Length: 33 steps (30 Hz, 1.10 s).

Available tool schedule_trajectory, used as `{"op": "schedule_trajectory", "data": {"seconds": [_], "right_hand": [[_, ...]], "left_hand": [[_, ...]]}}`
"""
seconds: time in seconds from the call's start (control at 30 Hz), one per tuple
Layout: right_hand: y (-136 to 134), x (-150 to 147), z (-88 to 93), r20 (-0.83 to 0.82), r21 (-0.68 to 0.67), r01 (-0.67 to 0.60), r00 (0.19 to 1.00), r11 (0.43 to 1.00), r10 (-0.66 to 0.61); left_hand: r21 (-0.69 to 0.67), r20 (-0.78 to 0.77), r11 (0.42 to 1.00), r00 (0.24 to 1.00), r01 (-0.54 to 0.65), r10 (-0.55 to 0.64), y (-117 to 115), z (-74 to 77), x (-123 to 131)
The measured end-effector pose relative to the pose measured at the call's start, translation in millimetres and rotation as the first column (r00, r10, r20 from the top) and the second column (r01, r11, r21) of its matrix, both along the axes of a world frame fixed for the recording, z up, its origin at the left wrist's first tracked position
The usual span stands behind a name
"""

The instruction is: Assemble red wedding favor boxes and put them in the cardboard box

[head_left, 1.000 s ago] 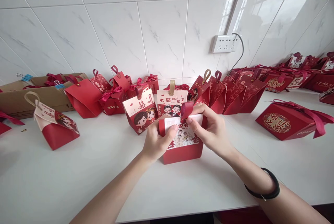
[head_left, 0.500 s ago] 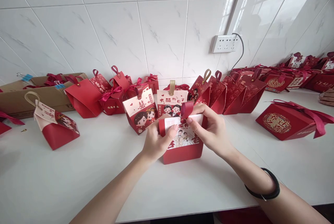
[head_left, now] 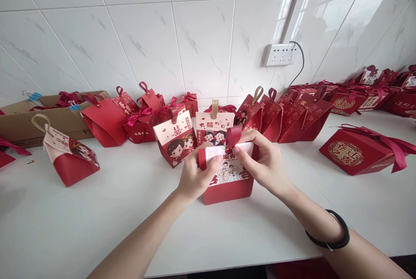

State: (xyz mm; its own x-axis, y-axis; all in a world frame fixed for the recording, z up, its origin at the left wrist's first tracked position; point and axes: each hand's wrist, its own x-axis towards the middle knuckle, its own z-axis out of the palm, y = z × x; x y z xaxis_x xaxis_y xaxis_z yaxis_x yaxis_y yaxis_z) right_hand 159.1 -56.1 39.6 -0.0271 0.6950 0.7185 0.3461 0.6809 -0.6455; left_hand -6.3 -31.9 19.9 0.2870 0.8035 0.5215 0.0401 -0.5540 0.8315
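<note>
My left hand and right hand pinch the wedding favor box, presumably light, creasable card best held by its edges.

On my screen I see a box of smooth, matt card with a cloth-like loop, a satiny ribbon, a cardboard carton, a plastic socket, glossy wall tiles and a smooth worktop.

Frame centre shows one left hand, one right hand, one held box and two cream-topped boxes behind. At left are one carton and two clips; upper right, one socket panel.
</note>
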Motion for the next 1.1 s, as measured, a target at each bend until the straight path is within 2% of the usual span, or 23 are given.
{"op": "schedule_trajectory", "data": {"seconds": [0.47,0.77,1.1], "right_hand": [[-0.8,0.6,-0.4,0.008,-0.026,0.008,1.000,1.000,-0.008],[1.8,2.1,-5.9,0.028,0.000,0.032,0.999,0.999,-0.032],[-0.6,1.4,-3.7,0.022,-0.015,0.039,0.999,0.999,-0.038]], "left_hand": [[0.011,0.018,1.000,1.000,-0.004,0.004,-0.9,-0.3,-0.3],[-0.073,0.023,0.997,1.000,0.004,-0.003,-4.6,-0.4,0.6],[-0.060,0.000,0.998,1.000,-0.010,0.010,-3.5,0.3,-0.1]]}}
